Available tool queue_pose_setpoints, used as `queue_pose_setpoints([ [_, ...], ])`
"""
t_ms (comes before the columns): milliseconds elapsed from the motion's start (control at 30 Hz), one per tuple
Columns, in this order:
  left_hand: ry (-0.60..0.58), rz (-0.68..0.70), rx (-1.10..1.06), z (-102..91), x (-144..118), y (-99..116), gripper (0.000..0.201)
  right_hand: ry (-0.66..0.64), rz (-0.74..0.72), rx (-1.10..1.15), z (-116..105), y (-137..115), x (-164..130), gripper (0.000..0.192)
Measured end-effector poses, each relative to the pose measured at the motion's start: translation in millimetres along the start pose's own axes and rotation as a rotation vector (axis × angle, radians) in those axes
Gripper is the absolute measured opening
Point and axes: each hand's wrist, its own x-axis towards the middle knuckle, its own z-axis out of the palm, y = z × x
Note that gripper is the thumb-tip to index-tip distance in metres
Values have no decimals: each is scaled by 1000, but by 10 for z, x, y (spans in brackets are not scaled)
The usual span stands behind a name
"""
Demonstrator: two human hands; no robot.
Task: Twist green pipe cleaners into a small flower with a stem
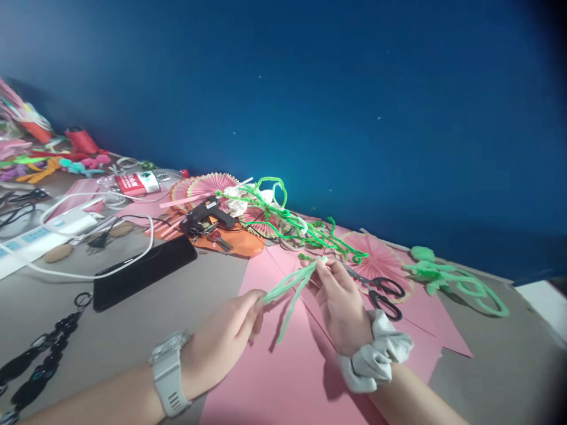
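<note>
Grey bench (146,330) against a deep blue wall (354,88), craft clutter spread along the back edge.

Nearest: left hand (225,342), watch (170,372) on the wrist, grip pinched on the lower end of a pale green pipe cleaner bundle (292,283). Right hand (339,304), grey scrunchie (376,360) on the wrist, fingertips pinching the upper end of the same bundle. The bundle is held up off the surface, stretched between the two hands, probably so the strands stay taut and aligned; one loose strand droops down from the middle.

Under the hands lies pink paper (287,378), overlapping sheets, likely serving as a work mat.

Left of the hands: black phone (144,271) flat on the bench, a white cable (88,274) curving past it, black bead chain (39,354) at the near left edge, white power strip (31,242) beyond.

Just beyond the right hand: black scissors (383,292) lying on a pink paper fan (378,260), within easy reach.

Further back: black glue gun (206,215) resting on orange paper (234,242), probably to keep drips off the bench; tangle of bright green pipe cleaners (283,221) over more fans. Far right, a finished-looking green pipe cleaner shape (447,277). Far left, colourful craft pieces (39,165), too blurred to identify.
</note>
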Motion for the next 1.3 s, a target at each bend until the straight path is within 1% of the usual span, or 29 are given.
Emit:
queue_pose_setpoints([
  [100, 65, 33, -125, -34, -32, 34, 28, -143, 30, -100, 52, -50, -79, 16],
  [133, 64, 40, -165, -47, -39, 54, 30, -197, 46, -140, 82, -58, -121, 16],
  [167, 37, 37, -207, -60, -44, 76, 35, -238, 61, -174, 113, -63, -164, 15],
  [200, -16, 27, -259, -74, -46, 97, 39, -260, 73, -199, 143, -67, -204, 14],
  [267, -141, -9, -410, -109, -41, 123, 40, -268, 89, -230, 189, -78, -264, 13],
  [300, -226, -26, -518, -130, -35, 124, 42, -260, 85, -237, 202, -86, -281, 13],
  [333, -327, -38, -652, -152, -27, 117, 46, -252, 75, -245, 209, -96, -292, 13],
  [400, -585, -63, -937, -187, -10, 85, 65, -258, 44, -278, 209, -114, -304, 13],
  [467, -798, -113, -1127, -194, 3, 48, 82, -325, 50, -322, 204, -115, -324, 13],
  [500, -847, -137, -1164, -182, 7, 33, 82, -373, 72, -345, 203, -106, -339, 14],
  [533, -852, -153, -1168, -160, 9, 22, 75, -418, 94, -369, 203, -92, -355, 14],
  [600, -790, -171, -1136, -97, 10, 7, 52, -467, 119, -416, 208, -53, -382, 17],
  [633, -741, -180, -1130, -65, 10, 3, 41, -467, 118, -430, 211, -34, -388, 17],
  [700, -648, -246, -1151, -21, 12, -5, 32, -434, 109, -423, 215, -3, -381, 18],
  [767, -579, -332, -1134, -13, 16, -10, 31, -379, 110, -369, 214, 17, -357, 18],
  [833, -500, -354, -995, -32, 18, -12, 33, -325, 138, -305, 210, 35, -336, 17],
  [900, -395, -293, -770, -51, 14, -11, 36, -288, 181, -220, 206, 60, -329, 16],
  [967, -322, -226, -615, -57, 8, -8, 39, -278, 219, -127, 204, 91, -334, 16],
  [1067, -301, -189, -550, -45, 1, 4, 40, -274, 254, -30, 206, 130, -348, 18],
  [1200, -265, -196, -482, -47, 0, 32, 41, -215, 253, -24, 219, 118, -350, 20],
  [1267, -287, -205, -555, -61, 2, 33, 41, -218, 199, -73, 226, 77, -343, 20],
  [1300, -333, -221, -641, -69, 3, 28, 39, -236, 160, -103, 227, 50, -337, 19],
])
